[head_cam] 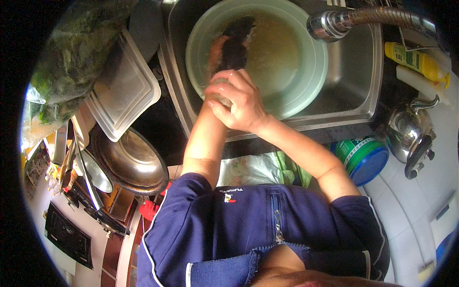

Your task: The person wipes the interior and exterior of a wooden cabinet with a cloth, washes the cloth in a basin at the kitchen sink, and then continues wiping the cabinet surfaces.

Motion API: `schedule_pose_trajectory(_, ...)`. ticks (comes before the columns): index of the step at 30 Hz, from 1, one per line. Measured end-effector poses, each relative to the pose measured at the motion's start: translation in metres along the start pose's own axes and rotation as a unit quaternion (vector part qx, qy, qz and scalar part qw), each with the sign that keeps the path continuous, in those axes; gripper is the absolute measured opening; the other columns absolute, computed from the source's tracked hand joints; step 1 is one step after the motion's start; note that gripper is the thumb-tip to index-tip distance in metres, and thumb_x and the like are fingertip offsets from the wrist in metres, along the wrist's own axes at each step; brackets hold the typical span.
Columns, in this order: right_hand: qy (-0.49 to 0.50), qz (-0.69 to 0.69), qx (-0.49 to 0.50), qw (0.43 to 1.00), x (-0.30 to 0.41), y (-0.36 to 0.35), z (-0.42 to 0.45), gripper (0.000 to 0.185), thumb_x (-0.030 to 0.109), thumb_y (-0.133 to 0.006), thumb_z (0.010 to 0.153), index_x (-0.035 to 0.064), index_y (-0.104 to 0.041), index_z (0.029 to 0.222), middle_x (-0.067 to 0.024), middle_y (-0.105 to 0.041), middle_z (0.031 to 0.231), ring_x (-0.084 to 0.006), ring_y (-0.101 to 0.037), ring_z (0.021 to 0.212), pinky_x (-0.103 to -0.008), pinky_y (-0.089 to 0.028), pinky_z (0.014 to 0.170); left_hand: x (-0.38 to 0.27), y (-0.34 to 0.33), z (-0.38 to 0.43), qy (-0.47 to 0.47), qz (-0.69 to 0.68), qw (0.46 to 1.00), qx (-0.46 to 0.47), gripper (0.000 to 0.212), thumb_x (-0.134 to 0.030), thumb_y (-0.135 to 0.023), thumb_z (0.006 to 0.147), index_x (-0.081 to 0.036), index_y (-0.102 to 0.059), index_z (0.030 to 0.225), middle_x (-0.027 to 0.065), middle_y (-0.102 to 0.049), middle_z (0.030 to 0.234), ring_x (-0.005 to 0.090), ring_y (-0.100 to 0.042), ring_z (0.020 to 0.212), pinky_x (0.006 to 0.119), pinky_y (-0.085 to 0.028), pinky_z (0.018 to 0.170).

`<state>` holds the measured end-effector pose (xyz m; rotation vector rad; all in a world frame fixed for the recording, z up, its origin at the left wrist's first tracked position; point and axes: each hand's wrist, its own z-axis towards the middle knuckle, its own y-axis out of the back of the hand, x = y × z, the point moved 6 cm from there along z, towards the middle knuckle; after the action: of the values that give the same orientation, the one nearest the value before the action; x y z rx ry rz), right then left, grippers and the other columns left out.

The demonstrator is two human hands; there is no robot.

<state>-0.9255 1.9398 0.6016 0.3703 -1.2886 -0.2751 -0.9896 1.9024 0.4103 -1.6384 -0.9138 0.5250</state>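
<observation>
A pale green plastic basin [321, 82] of cloudy brownish water stands in a stainless steel sink [358, 79]. My left hand [218, 52] reaches into the water beside a dark, soft-looking item [235, 50]; its fingers are blurred, and whether they grip the item cannot be told. My right hand [242, 98] is wrapped around my left wrist, with a small greyish-green item [224, 89] partly visible under its fingers. Its fingertips look wet. At the basin's upper right hangs a metal faucet head [328, 27] on a flexible hose.
Left of the sink are a translucent plastic lid [127, 86], a metal pan [134, 161] and bagged leafy greens [71, 53]. To the right are a yellow bottle [416, 62], a steel kettle [408, 132] and a green tub with a blue lid [369, 163].
</observation>
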Motion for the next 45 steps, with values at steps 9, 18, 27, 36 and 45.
schedule_pose_trajectory(9,-0.037,-0.118,-0.137,0.983,-0.081,0.017,0.029,0.024,0.026,-0.072,0.068,0.0083,-0.061,0.081,-0.0096,-0.058,0.078,-0.0285,-0.058,0.071,-0.0357,-0.048,0.06,0.012,-0.023,-0.024,-0.257,0.226,0.915,-0.214,0.024,-0.024,-0.044,0.087,-0.004,-0.054,0.097,0.0108,-0.058,0.092,0.0221,-0.056,0.082,0.034,-0.048,0.073)
schedule_pose_trajectory(18,-0.237,-0.123,-0.007,0.964,-0.22,0.069,0.027,0.03,0.015,-0.067,0.07,0.0098,-0.062,0.099,-0.0118,-0.055,0.109,-0.0286,-0.052,0.102,-0.0358,-0.043,0.087,-0.037,-0.017,-0.035,-0.1,0.508,0.764,-0.385,0.046,-0.023,-0.051,0.084,-0.011,-0.039,0.126,0.0116,-0.043,0.126,0.0254,-0.041,0.115,0.041,-0.033,0.095)
schedule_pose_trajectory(27,-0.221,-0.304,0.061,0.925,-0.255,0.021,-0.009,0.052,0.008,-0.064,0.066,0.0142,-0.053,0.116,-0.0158,-0.058,0.103,-0.0324,-0.056,0.095,-0.0445,-0.045,0.083,-0.013,0.023,-0.026,-0.052,0.328,0.848,-0.413,0.06,-0.037,-0.047,0.089,-0.018,-0.02,0.139,0.0107,-0.023,0.142,0.034,-0.029,0.126,0.052,-0.028,0.098)
schedule_pose_trajectory(36,-0.052,0.039,0.006,0.998,-0.031,-0.005,0.003,0.028,0.01,-0.074,0.059,0.0046,-0.051,0.074,-0.0097,-0.049,0.081,-0.0269,-0.052,0.073,-0.0345,-0.043,0.064,-0.004,-0.05,-0.034,-0.172,0.341,0.906,-0.182,0.031,-0.025,-0.055,0.084,-0.007,-0.054,0.109,0.0105,-0.048,0.12,0.0227,-0.046,0.111,0.035,-0.035,0.097)
schedule_pose_trajectory(45,0.047,-0.113,-0.121,0.985,-0.062,-0.001,0.016,0.029,0.022,-0.074,0.06,0.0103,-0.048,0.056,-0.0076,-0.049,0.066,-0.0264,-0.053,0.06,-0.0367,-0.044,0.052,0.001,-0.014,-0.014,-0.233,0.332,0.909,0.095,0.026,-0.018,-0.047,0.086,-0.005,-0.052,0.109,0.0086,-0.053,0.112,0.0214,-0.05,0.104,0.033,-0.039,0.093)
